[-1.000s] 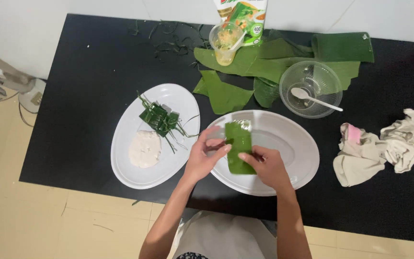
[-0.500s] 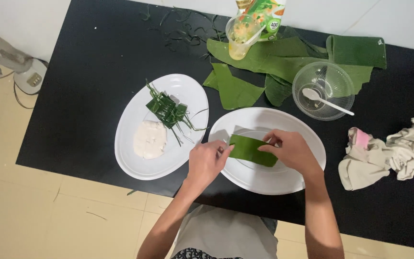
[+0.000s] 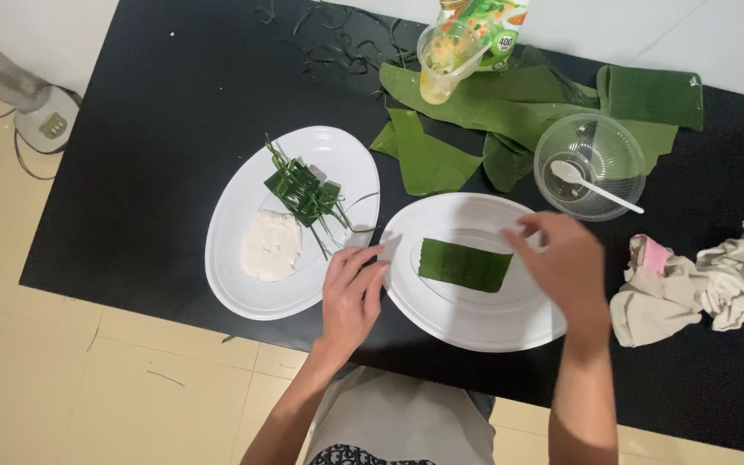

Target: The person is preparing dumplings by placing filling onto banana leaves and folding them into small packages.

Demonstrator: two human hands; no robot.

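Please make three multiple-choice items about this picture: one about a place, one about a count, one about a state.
1. Where does the folded green leaf piece lie?
A. on the right white plate
B. in the clear bowl
C. on the floor

2. How many white plates stand on the black table?
A. one
B. two
C. four

3. What is the state of the right hand?
A. shut on a spoon
B. open above the plate, holding nothing
C. flat on the cloth

Answers: 1 A, the leaf rests at the plate's middle. 2 B, two plates side by side. 3 B, its fingers are spread and empty.
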